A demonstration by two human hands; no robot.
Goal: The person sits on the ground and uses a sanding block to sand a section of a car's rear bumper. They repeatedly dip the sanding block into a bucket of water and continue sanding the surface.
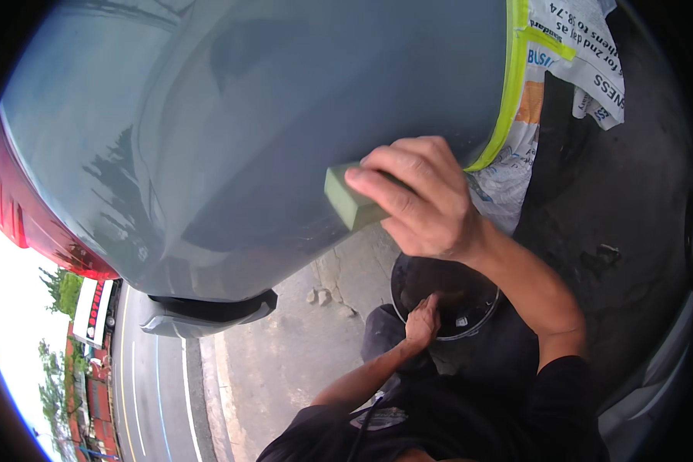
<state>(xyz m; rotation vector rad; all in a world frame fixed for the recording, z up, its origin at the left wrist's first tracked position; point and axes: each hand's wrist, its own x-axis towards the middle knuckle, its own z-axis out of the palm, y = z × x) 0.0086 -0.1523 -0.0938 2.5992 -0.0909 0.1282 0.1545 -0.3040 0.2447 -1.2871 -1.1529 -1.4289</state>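
My right hand (427,200) grips a green sanding block (350,196), fingers wrapped over its top, at the lower edge of a grey car body panel (285,131). The block lies against the panel, though its working face is hidden. Lower down, my left hand (423,322) is at the near left rim of a round black bucket (446,304), nothing visible in it. One finger points over the bucket, and the others are partly hidden. Yellow-green masking tape (508,100) runs along the panel's right edge and holds newspaper sheets (589,65).
A red tail light (31,204) borders the panel at far left. Below the panel juts a dark and silver trim piece (208,314). Cracked concrete (277,377) lies beneath, with small stone pieces. A road (158,369) and a parked truck (94,312) show beyond.
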